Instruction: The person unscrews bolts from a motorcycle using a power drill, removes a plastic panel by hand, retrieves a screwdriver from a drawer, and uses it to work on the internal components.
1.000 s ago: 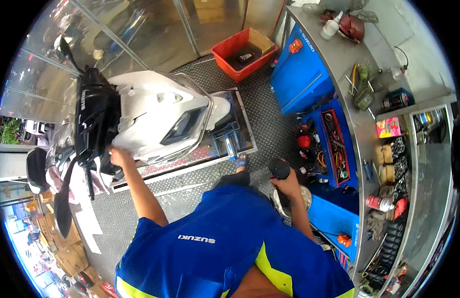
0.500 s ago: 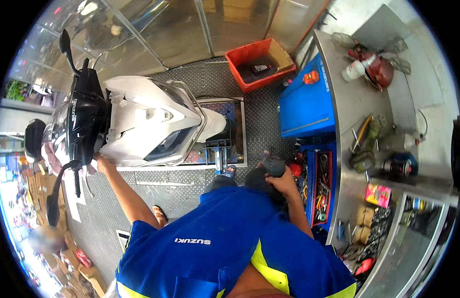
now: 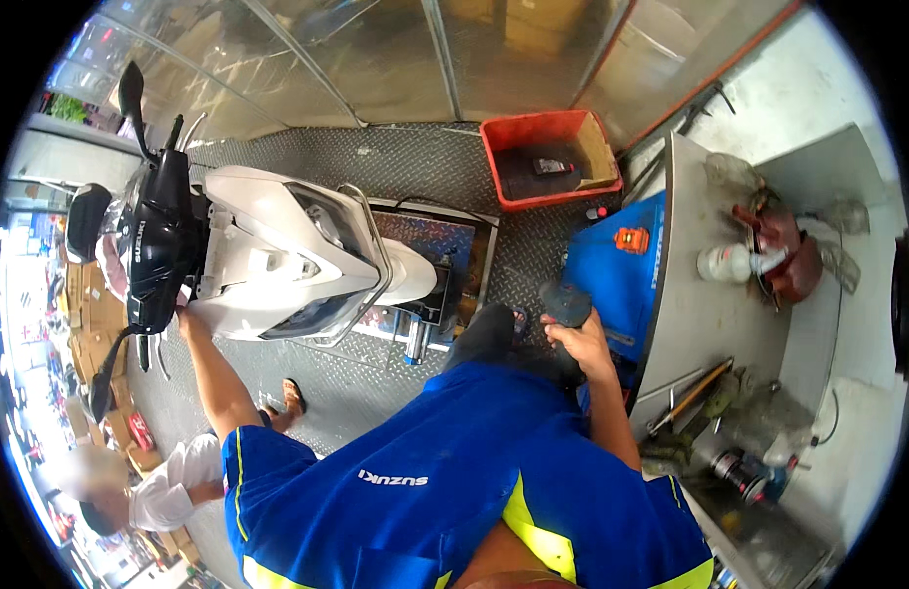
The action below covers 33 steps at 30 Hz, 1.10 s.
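Observation:
A white scooter (image 3: 268,255) with a black handlebar cover (image 3: 160,236) fills the left and middle, on a lift platform (image 3: 454,236). My left hand (image 3: 189,319) touches the left edge of its white bodywork, below the handlebar; its fingers are mostly hidden there. My right hand (image 3: 582,339) grips a dark, rounded tool (image 3: 564,299), apparently a power tool, held beside a blue tool cabinet (image 3: 606,280), over my dark trousers.
At the back stands a red bin (image 3: 503,162). Along the right runs a steel bench (image 3: 695,334) with a bottle (image 3: 724,263), tools and cans. A person (image 3: 155,496) in white stands at lower left, near stacked cardboard boxes (image 3: 96,304).
My right hand has moved right and up with the tool, toward the blue cabinet. The view has shifted toward the bench. The person in white has come into view at lower left.

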### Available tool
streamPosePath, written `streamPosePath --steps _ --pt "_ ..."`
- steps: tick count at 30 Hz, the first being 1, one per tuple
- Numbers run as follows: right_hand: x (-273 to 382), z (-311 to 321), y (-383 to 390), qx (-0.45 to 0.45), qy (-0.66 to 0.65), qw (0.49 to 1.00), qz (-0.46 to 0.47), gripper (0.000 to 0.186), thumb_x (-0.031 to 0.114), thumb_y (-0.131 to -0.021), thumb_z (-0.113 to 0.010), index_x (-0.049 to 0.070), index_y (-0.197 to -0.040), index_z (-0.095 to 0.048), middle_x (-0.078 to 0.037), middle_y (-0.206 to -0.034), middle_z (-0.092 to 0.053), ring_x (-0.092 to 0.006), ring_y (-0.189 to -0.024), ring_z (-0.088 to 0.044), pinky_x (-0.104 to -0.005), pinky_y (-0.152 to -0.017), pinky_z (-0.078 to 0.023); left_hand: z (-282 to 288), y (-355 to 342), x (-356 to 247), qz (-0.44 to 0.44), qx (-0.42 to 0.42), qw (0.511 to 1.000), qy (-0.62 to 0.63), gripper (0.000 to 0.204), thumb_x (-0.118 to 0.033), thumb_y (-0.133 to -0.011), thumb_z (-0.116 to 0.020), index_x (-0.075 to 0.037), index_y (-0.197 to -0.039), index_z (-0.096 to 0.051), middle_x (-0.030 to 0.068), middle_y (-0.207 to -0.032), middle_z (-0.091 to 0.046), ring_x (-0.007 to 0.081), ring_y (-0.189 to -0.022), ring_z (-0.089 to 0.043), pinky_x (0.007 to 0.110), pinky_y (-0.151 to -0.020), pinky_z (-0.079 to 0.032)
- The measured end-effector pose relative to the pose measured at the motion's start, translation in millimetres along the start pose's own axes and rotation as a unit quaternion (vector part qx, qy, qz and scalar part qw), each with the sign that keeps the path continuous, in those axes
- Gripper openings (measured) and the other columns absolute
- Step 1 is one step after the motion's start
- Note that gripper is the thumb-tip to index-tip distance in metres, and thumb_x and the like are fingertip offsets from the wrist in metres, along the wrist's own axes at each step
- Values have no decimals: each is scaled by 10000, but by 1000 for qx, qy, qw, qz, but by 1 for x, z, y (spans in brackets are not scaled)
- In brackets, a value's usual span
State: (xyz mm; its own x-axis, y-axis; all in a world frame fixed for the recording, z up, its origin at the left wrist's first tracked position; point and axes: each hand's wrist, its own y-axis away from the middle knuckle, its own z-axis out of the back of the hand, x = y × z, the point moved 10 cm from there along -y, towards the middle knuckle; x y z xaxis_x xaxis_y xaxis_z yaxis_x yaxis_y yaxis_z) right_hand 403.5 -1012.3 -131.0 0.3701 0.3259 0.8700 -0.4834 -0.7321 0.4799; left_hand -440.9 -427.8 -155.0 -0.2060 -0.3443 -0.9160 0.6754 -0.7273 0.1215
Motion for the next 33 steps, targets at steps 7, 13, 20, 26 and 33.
streamPosePath --steps 7,13,20,26,33 --pt "38 -11 -113 41 132 989 -56 150 -19 -785 -697 10 -928 -668 -48 -781 -687 -120 -625 -633 -307 -562 -512 14 53 12 9 -206 934 -292 698 -584 -1012 -460 53 -1088 -735 280 -1106 -728 425 -988 -726 545 -836 -580" --pt "84 -50 -222 117 165 978 -50 225 -5 -789 -711 12 -1012 -693 -32 -772 -679 -118 -604 -625 -305 -543 -516 29 64 -19 -42 -236 892 -383 752 -577 -1050 -342 41 -1032 -770 321 -1053 -729 467 -1029 -717 579 -882 -561" --pt "163 -118 -336 205 101 969 -98 312 -17 -786 -699 -11 -1098 -679 -91 -841 -705 -157 -620 -642 -323 -546 -531 29 32 -9 -105 -150 871 -456 621 -488 -1064 -336 -21 -1129 -739 256 -1118 -738 451 -1099 -682 548 -920 -529" --pt "201 -216 -440 299 164 936 -88 480 -53 -771 -668 -23 -1247 -611 -138 -887 -708 -196 -685 -664 -333 -557 -535 42 92 -7 -64 -213 966 -130 595 -484 -1040 -435 12 -1227 -704 293 -1244 -673 451 -1160 -627 518 -973 -482" --pt "153 -347 -572 363 193 889 -202 679 -56 -751 -680 19 -1405 -514 -107 -879 -695 -171 -630 -637 -340 -535 -535 -184 353 -156 -194 -336 879 -275 529 -352 -1038 -583 103 -1301 -525 275 -1234 -558 419 -1167 -549 517 -1035 -416"
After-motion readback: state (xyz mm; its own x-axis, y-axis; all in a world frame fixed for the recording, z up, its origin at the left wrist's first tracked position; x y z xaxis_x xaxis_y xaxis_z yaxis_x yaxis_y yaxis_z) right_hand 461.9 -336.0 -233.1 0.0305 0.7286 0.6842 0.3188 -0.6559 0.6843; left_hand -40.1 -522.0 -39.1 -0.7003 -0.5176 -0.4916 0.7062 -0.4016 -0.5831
